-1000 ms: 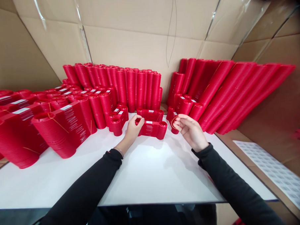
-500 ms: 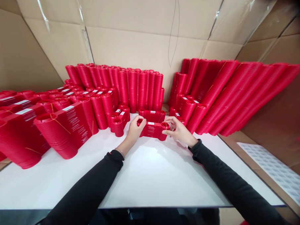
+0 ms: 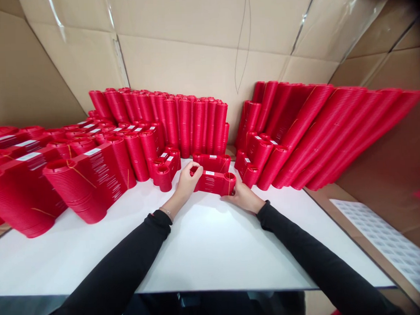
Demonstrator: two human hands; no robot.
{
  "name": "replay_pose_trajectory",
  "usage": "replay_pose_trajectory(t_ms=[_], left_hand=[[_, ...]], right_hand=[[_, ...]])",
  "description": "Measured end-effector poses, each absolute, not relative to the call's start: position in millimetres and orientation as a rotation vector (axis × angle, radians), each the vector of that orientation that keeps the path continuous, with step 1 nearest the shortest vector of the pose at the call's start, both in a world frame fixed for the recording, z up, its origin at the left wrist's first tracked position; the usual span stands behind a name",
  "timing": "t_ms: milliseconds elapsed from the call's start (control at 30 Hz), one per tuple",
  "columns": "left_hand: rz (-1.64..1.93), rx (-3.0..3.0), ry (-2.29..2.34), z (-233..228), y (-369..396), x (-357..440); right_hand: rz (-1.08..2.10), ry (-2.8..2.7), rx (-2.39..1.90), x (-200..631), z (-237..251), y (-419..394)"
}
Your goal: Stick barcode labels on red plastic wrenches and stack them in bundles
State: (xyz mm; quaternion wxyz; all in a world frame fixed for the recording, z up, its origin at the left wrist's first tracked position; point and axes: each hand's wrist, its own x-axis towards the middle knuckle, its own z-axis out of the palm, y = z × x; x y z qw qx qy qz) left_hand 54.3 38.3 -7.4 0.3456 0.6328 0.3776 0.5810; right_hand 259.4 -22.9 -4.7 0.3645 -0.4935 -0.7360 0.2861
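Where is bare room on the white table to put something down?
The white table is bare in front, between the two sleeves and toward the near edge. It is crowded behind: the left hand and right hand hold a small red stack, with red stacks left and leaning stacks right.

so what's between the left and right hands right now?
Head view: only the short stack of red parts. The left hand grips its left end and the right hand its right end, on the white tabletop.
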Motion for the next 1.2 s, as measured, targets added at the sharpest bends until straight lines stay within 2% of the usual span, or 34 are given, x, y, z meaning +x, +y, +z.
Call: replay_pose_trajectory(t_ms=[300, 700, 933, 1033, 1200], left_hand=[[1.529, 1.538, 0.952, -6.3, 37.8, 50.9], [1.435, 1.306, 0.959, -11.4, 33.0, 58.0], [1.230, 1.522, 1.039, 12.4, -54.3, 11.2], [1.048, 1.999, 1.218, 5.4, -102.7, -32.2], [1.192, 2.112, 1.718, -14.2, -134.7, -93.2]], right_hand=[[0.693, -1.985, -1.211, 254.3, 2.1, -35.4], [0.654, -1.774, -1.104, 242.4, -9.2, -48.6], [0.649, -1.888, -1.115, 236.0, -12.3, -61.1], [0.650, -1.991, -1.107, 213.3, -13.7, -69.7], [0.570, -2.201, -1.042, 167.0, -14.7, -73.0]])
